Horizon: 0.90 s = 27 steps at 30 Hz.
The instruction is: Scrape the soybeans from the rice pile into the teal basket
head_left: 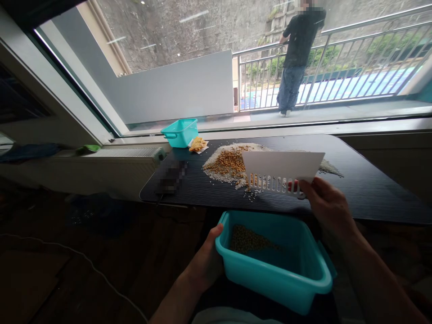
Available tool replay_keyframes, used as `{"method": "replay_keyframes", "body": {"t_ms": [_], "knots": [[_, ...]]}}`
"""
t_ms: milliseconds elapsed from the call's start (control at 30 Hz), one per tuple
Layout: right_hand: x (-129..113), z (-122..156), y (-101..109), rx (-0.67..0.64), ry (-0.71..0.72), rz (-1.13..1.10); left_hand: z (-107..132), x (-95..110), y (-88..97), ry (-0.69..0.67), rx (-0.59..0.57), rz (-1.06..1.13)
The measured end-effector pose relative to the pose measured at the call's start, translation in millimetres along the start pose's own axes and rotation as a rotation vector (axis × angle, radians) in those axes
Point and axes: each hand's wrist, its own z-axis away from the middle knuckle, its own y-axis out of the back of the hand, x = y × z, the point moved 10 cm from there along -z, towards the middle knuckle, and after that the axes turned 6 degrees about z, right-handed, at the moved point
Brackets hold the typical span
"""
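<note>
My left hand [207, 258] grips the left rim of a teal plastic basin [270, 270], its thumb over the edge. Greenish beans [248, 238] lie inside, mostly toward the basin's left. In my right hand [332, 209] is a white plastic slotted sheet [283, 164], pinched at its lower right corner. A row of slots runs along the sheet's lower edge. It is held up in front of a heap of white rice-like grains [216, 157] mixed with yellow kernels [227, 164] on the dark table [357, 180], hiding part of the heap.
A smaller teal basket [184, 132] stands at the table's back left, beside a crumpled yellowish item [198, 144]. A blurred dark object [172, 177] lies on the left. Behind the table is a large window; a person [299, 49] stands outside by a railing [324, 67].
</note>
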Motion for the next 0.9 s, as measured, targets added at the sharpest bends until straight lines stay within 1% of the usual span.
{"method": "replay_keyframes", "body": {"t_ms": [167,267,367,433,533,633,733,800,900], "knots": [[6.8,-1.6,-0.6,0.031,-0.009,-0.027,-1.1,0.1,-0.5,-0.006,-0.004,-0.019],[2.2,4.5,0.5,0.046,-0.037,-0.11,-3.3,-0.1,9.5,0.003,0.024,-0.05],[-2.2,23.4,2.7,0.06,-0.101,-0.159,-5.0,-0.5,25.8,0.034,0.063,-0.08],[-2.3,41.9,2.4,0.051,-0.145,-0.171,-5.0,-0.2,31.9,0.051,0.057,-0.075],[1.2,68.1,2.8,0.048,-0.196,-0.224,-2.7,0.6,29.5,0.054,0.003,-0.043],[4.1,80.7,6.6,0.076,-0.236,-0.276,1.3,1.1,24.6,0.042,-0.029,-0.035],[-5.0,79.5,5.4,0.052,-0.233,-0.331,6.3,1.7,24.2,0.04,-0.042,-0.041],[-17.1,78.2,2.7,0.03,-0.224,-0.381,9.8,2.6,25.8,0.046,-0.05,-0.039],[-37.8,81.2,2.6,0.048,-0.207,-0.419,14.8,3.3,27.0,0.071,-0.064,-0.028]]}}
